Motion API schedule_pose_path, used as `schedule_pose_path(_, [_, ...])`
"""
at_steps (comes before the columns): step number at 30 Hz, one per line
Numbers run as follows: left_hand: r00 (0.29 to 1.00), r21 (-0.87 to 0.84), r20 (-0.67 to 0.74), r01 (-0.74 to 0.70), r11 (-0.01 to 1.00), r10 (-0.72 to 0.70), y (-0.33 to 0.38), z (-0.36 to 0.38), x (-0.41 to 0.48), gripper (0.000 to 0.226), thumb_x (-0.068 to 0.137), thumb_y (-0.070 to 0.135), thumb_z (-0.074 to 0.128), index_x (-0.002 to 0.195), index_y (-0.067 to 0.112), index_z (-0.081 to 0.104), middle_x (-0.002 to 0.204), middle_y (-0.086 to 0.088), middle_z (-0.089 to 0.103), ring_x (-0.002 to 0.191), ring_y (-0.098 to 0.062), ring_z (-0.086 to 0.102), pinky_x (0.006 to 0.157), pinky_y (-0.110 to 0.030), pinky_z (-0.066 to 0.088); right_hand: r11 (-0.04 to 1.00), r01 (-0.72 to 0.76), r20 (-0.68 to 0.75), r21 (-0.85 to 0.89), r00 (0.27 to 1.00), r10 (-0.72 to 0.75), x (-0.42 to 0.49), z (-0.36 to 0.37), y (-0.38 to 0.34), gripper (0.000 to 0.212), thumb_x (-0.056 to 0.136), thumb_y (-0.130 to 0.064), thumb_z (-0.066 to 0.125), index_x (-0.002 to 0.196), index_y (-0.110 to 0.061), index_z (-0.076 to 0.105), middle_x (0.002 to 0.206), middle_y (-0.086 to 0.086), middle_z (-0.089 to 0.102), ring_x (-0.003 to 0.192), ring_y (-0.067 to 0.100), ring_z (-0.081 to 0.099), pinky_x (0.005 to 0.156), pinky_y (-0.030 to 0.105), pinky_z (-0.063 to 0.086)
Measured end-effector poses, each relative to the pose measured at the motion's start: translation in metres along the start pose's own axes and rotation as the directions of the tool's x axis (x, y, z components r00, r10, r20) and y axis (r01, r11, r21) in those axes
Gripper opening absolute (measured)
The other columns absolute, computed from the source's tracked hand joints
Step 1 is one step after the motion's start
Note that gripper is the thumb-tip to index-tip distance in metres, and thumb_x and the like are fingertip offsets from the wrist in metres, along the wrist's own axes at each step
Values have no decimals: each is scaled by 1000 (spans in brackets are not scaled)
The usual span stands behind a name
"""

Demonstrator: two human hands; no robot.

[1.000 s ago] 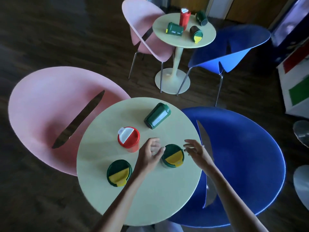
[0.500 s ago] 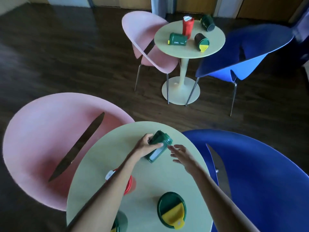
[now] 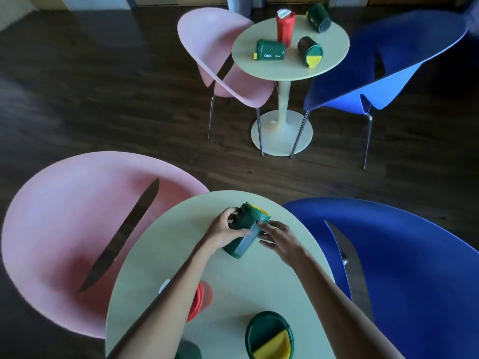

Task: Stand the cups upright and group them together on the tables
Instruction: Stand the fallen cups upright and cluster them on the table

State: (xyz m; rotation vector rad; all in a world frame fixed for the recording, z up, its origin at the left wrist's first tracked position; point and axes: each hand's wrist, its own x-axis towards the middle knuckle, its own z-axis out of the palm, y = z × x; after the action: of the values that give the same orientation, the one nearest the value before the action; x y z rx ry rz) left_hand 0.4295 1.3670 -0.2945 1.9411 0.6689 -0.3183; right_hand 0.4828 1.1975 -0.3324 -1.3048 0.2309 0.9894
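- Presently, head view, near table (image 3: 233, 281): a green cup (image 3: 243, 242) sits tilted above the far half of the top, lid end up and away, base low toward the person. Whether the base touches the top cannot be told.
- Left hand (image 3: 223, 234): fingers curled round the cup's upper body, gripping it.
- Right hand (image 3: 282, 239): fingers fairly straight, tips laid against the cup's right side. This is a steadying touch, with no wrap seen.
- Same table, nearer the person: a red cup (image 3: 203, 297) stands upright, partly behind the left forearm. A lidded cup (image 3: 269, 335) stands upright with its yellow flap facing up. An edge cup (image 3: 189, 352) is mostly cut off by the frame.
- Far table (image 3: 334, 58): a far red cup (image 3: 285, 28) stands upright, and the lying cups (image 3: 270, 50), three green ones, rest on their sides, apart.
- Step in hand, by judgement: righting the one cup on the near table that is not yet upright.
- Next move calls for swinging the base down flat and setting the cup close beside the red cup and lidded cup. Neither hand should let go until it stands. The grouping and the far table remain to be done.
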Motion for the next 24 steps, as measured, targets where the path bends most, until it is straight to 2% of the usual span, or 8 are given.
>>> schedule_pose_path(2, [999, -45, -22, -49, 998, 48, 6, -1, -6, 67, 56, 35, 83, 116, 33, 54, 116, 12, 60, 102, -8, 61, 87, -29, 51, 997, 72, -5, 1, 997, -72, -10, -4, -12, 48, 81, -29, 72, 121, -8, 56, 111, 10, 66, 93, 15, 64, 81, 28, 51])
schedule_pose_path(4, [996, -149, -26, -91, 985, 88, 14, -3, -13, 60, 53, 40, 82, 107, 37, 55, 116, 12, 60, 103, -11, 63, 87, -28, 52, 985, 171, 28, -26, 985, -170, -25, -9, -27, 44, 82, -22, 71, 123, -14, 56, 115, 8, 66, 102, 16, 64, 89, 31, 51])
schedule_pose_path(8, [985, -304, -3, -166, 938, 173, 31, -2, -29, 50, 67, 15, 82, 106, 31, 55, 117, 6, 60, 99, -10, 65, 74, -15, 50, 931, 334, 147, -147, 938, -313, -56, -23, -49, 51, 78, -15, 73, 126, -21, 56, 120, 5, 65, 110, 20, 63, 94, 36, 51])
schedule_pose_path(11, [974, -348, 35, -200, 916, 225, 32, 3, -40, 55, 66, 10, 84, 108, 30, 55, 116, 5, 60, 103, -13, 64, 82, -20, 52, 902, 383, 144, -200, 922, -359, -76, -31, -50, 60, 73, -7, 76, 128, -19, 53, 122, 1, 64, 111, 15, 62, 90, 31, 52])
schedule_pose_path(13, [971, -348, 44, -206, 915, 235, 27, 10, -48, 62, 54, 24, 86, 107, 32, 55, 116, 6, 60, 109, -15, 61, 91, -27, 51, 887, 399, 131, -233, 917, -378, -85, -35, -44, 63, 72, 3, 76, 126, -17, 53, 123, 0, 63, 112, 12, 61, 86, 28, 53])
schedule_pose_path(15, [972, -323, 39, -209, 923, 234, 18, 19, -55, 66, 46, 32, 85, 105, 32, 54, 114, 7, 61, 110, -15, 60, 94, -30, 50, 875, 402, 130, -269, 916, -380, -91, -39, -33, 65, 71, 8, 74, 127, -15, 50, 124, 2, 61, 114, 13, 59, 84, 26, 53])
schedule_pose_path(19, [975, -265, 32, -205, 942, 221, -4, 36, -67, 68, 45, 25, 88, 102, 31, 52, 114, -2, 62, 106, -23, 63, 93, -42, 52, 851, 404, 145, -336, 915, -377, -96, -45, -7, 67, 71, 16, 70, 127, -10, 45, 129, 7, 53, 121, 18, 53, 82, 25, 53])
schedule_pose_path(24, [980, -177, 51, -180, 968, 192, -16, 44, -79, 67, 49, 17, 88, 101, 31, 49, 114, -2, 62, 96, -12, 64, 89, -31, 54, 836, 392, 133, -384, 919, -370, -99, -49, 18, 66, 72, 15, 70, 126, -16, 46, 133, 3, 51, 126, 17, 49, 92, 32, 52])
